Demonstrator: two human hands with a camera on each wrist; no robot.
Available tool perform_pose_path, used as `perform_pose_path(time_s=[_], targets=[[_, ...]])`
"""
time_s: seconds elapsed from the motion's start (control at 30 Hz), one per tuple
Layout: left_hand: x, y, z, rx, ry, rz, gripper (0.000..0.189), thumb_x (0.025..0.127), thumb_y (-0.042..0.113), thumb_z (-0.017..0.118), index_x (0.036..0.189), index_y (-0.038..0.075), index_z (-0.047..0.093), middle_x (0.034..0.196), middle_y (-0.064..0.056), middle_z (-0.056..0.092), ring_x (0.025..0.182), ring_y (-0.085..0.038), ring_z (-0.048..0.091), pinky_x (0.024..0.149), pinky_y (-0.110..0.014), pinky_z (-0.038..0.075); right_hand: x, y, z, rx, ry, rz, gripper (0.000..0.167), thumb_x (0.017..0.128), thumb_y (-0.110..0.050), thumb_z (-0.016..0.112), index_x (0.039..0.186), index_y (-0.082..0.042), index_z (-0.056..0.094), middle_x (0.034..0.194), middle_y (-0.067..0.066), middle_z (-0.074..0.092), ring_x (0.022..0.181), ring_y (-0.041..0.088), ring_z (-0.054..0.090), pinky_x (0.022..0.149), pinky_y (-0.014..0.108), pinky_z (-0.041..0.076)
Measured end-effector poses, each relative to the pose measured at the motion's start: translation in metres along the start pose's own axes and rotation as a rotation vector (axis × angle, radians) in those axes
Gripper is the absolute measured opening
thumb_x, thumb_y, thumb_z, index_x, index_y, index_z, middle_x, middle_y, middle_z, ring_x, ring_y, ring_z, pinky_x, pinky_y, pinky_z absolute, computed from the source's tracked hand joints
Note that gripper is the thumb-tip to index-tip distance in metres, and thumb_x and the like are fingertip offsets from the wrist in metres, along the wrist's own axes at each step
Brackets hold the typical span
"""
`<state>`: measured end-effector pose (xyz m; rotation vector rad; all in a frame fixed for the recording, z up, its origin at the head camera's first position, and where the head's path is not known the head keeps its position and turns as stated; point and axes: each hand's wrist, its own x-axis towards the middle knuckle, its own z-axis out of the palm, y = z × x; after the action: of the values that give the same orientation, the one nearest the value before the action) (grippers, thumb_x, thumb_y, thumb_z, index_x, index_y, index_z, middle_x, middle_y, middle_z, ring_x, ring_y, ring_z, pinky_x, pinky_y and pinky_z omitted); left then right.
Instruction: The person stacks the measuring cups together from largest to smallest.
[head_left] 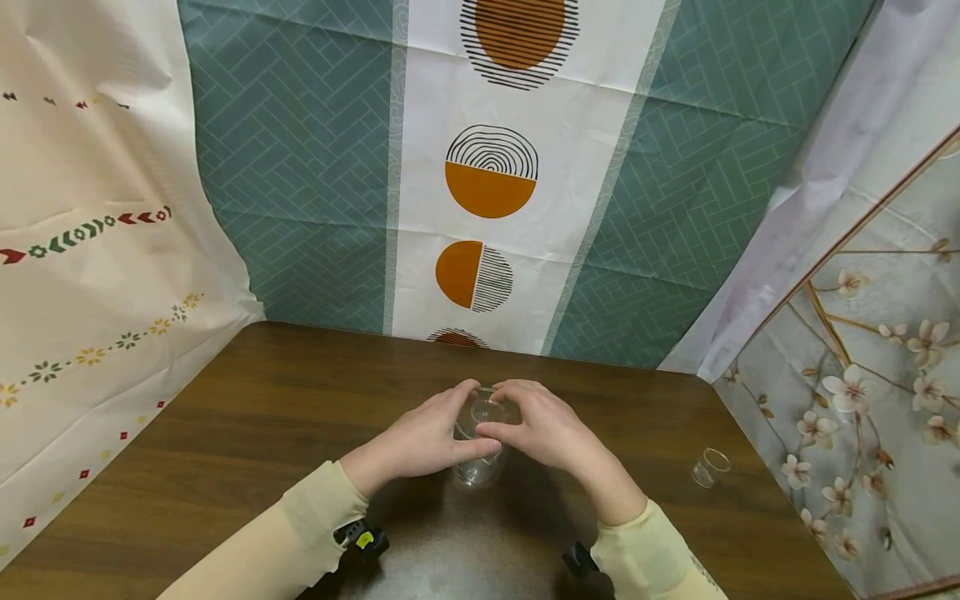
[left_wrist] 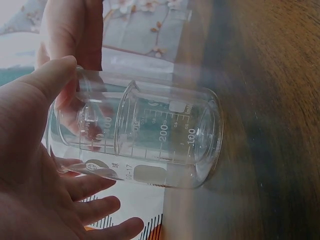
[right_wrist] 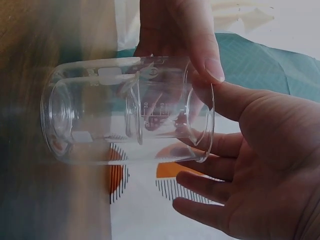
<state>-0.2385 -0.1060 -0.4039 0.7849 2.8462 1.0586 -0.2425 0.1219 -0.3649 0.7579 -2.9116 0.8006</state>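
A large clear glass beaker (left_wrist: 150, 175) with white markings stands upright on the table. Smaller glass beakers sit inside it: one low down (left_wrist: 165, 125), and another (right_wrist: 167, 107) higher up near the large beaker's mouth. My left hand (head_left: 435, 429) holds the large beaker about its upper part, thumb on the near side and several fingers spread beyond it. From the right, my right hand (head_left: 543, 421) reaches over the mouth, its thumb and forefinger pinching the upper inner beaker by its rim. Clear glass overlaps here, so the exact fingertip contact is hard to make out.
A tiny glass beaker (head_left: 709, 468) stands apart on the right side of the brown wooden table (head_left: 300, 392). Patterned cloths hang behind the table (head_left: 300, 167) and along its left (head_left: 97, 275) and right (head_left: 862, 417) sides.
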Motion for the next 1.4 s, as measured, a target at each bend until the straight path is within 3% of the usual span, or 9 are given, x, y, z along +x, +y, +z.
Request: perform_pose_path(time_s=[0.23, 0.53, 0.9, 1.17, 1.4], targets=[[0.000, 0.001, 0.000, 0.004, 0.000, -0.009, 0.100, 0.095, 0.073, 0.074, 0.164, 0.010, 0.042, 0.161, -0.014, 0.053, 0.139, -0.033, 0.058, 0.106, -0.061, 0.053, 0.005, 0.002, -0.004, -0.020, -0.040, -0.011, 0.051, 0.097, -0.047, 0.086, 0.132, -0.010, 0.076, 0.141, 0.004, 0.071, 0.140, 0.028, 0.059, 0.114, 0.052, 0.049], [0.000, 0.000, 0.000, 0.003, 0.002, -0.008, 0.093, 0.094, 0.074, 0.075, 0.161, 0.014, 0.046, 0.158, -0.011, 0.056, 0.131, -0.029, 0.061, 0.101, -0.058, 0.055, 0.012, 0.003, -0.007, -0.052, -0.091, -0.062, 0.044, 0.097, -0.044, 0.086, 0.126, -0.011, 0.078, 0.130, 0.001, 0.075, 0.130, 0.026, 0.064, 0.107, 0.049, 0.052], [0.000, 0.000, 0.001, 0.008, 0.000, -0.017, 0.096, 0.094, 0.075, 0.074, 0.163, 0.014, 0.045, 0.157, -0.009, 0.057, 0.134, -0.029, 0.060, 0.101, -0.057, 0.055, 0.020, -0.001, -0.011, -0.106, -0.168, -0.076, 0.040, 0.095, -0.038, 0.089, 0.123, -0.011, 0.079, 0.123, -0.001, 0.077, 0.121, 0.026, 0.068, 0.102, 0.048, 0.055], [-0.001, 0.000, 0.001, 0.008, 0.002, -0.017, 0.096, 0.094, 0.075, 0.074, 0.163, 0.014, 0.044, 0.158, -0.009, 0.056, 0.134, -0.028, 0.059, 0.101, -0.057, 0.055, 0.027, -0.003, -0.010, -0.133, -0.221, -0.051, 0.037, 0.094, -0.028, 0.090, 0.124, -0.010, 0.080, 0.123, 0.000, 0.078, 0.122, 0.025, 0.068, 0.103, 0.048, 0.055], [0.000, -0.001, 0.002, 0.012, 0.003, -0.015, 0.096, 0.094, 0.075, 0.073, 0.163, 0.014, 0.044, 0.157, -0.009, 0.057, 0.133, -0.028, 0.060, 0.100, -0.056, 0.055, 0.034, -0.004, -0.009, -0.173, -0.259, -0.033, 0.039, 0.091, -0.036, 0.092, 0.121, -0.014, 0.082, 0.123, -0.003, 0.078, 0.121, 0.023, 0.068, 0.101, 0.047, 0.055]])
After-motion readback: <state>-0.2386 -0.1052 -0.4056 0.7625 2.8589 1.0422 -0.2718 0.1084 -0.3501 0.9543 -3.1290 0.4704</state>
